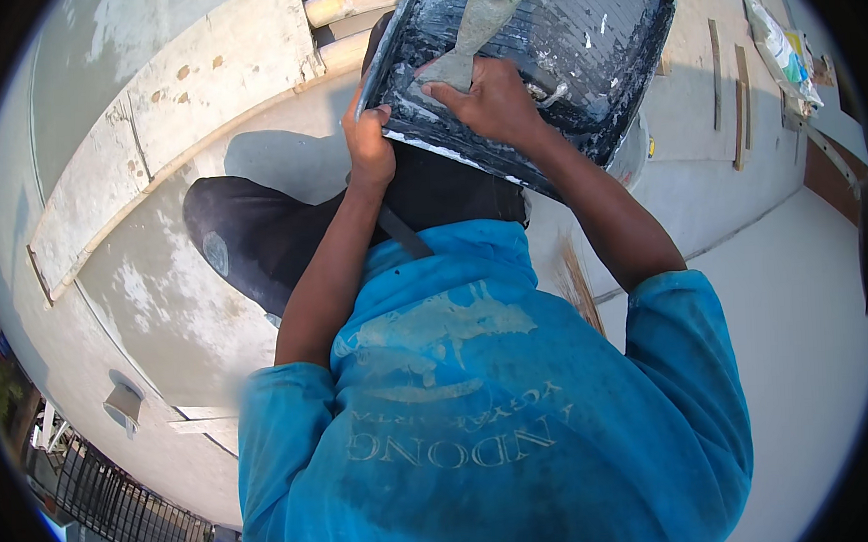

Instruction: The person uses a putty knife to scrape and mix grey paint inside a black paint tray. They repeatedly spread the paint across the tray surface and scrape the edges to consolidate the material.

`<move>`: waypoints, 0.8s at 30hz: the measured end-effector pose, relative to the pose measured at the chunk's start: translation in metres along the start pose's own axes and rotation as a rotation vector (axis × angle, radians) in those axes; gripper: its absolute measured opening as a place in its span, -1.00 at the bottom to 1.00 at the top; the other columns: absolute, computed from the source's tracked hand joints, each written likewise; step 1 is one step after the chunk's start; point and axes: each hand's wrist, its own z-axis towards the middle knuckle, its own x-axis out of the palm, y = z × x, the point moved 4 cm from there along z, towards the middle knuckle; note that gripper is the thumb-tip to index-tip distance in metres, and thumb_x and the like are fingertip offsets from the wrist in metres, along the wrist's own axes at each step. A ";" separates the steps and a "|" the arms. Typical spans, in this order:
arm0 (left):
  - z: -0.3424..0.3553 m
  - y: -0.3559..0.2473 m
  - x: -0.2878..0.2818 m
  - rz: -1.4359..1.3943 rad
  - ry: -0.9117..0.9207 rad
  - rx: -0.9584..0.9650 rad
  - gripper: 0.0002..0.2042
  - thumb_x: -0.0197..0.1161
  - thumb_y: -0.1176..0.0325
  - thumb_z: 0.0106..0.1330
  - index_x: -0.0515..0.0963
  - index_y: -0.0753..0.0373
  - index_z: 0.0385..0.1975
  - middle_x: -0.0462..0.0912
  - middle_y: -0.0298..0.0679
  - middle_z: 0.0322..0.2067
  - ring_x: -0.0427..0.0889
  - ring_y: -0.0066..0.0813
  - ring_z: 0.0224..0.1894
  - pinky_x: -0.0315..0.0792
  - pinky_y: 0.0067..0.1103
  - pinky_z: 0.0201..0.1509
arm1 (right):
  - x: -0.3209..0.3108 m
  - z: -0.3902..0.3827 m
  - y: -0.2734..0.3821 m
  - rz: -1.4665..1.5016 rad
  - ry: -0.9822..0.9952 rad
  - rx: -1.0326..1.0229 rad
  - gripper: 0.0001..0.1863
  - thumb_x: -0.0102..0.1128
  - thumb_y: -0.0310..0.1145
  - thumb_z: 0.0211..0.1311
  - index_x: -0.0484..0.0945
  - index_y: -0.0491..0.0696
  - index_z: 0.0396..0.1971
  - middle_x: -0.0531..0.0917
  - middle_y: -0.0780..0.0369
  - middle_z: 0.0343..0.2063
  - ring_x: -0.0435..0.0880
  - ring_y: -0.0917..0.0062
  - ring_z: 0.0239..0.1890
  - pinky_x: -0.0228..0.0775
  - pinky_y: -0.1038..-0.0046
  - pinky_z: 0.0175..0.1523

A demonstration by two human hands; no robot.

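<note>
Head view. A black tray (pixel 598 41), streaked with pale residue, is held beyond the dark trousers (pixel 287 229); whether its weight is borne by the lap cannot be told. The near left corner of its rim is clamped by the left hand (pixel 368 146), the thumb being laid over the rim; the tray is presumably steadied thus against sideways pushing. Within the tray, toward its left side, a scraper (pixel 470 37) is gripped at the blade by the right hand (pixel 499 103), its handle directed away from the body. This low grip is probably chosen for close control; the curled fingertips are hidden. Travel leftward is limited by the nearby tray wall, whereas more room is offered across the ridged floor right of the handle. A pale container (pixel 634 156) is partly covered by the right rim; wood strips (pixel 740 112) are seen well apart, farther right.
</note>
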 end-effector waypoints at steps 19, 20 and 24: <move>-0.007 -0.001 0.001 0.049 -0.009 -0.022 -0.41 -0.13 0.47 0.15 0.36 0.55 0.24 0.57 -0.07 0.04 0.52 -0.41 0.08 0.35 -0.55 0.23 | 0.006 0.004 -0.004 -0.048 0.077 0.083 -0.64 0.35 -0.15 0.12 0.69 -0.21 -0.34 0.70 -0.08 -0.41 0.69 -0.02 -0.28 0.52 0.11 -0.13; -0.008 -0.002 0.001 0.072 0.005 0.018 -0.41 -0.13 0.47 0.15 0.36 0.55 0.24 0.57 -0.07 0.05 0.52 -0.41 0.08 0.36 -0.55 0.23 | 0.007 0.007 -0.005 -0.043 0.098 0.104 -0.62 0.35 -0.14 0.12 0.70 -0.22 -0.33 0.70 -0.10 -0.41 0.69 -0.02 -0.27 0.52 0.12 -0.12; -0.008 0.004 -0.003 0.003 0.008 0.009 -0.43 -0.13 0.48 0.15 0.37 0.56 0.22 0.56 -0.06 0.06 0.54 -0.40 0.06 0.39 -0.53 0.22 | 0.004 0.008 -0.004 -0.062 0.172 0.148 -0.60 0.37 -0.14 0.10 0.70 -0.24 -0.32 0.69 -0.14 -0.38 0.70 -0.04 -0.25 0.53 0.13 -0.08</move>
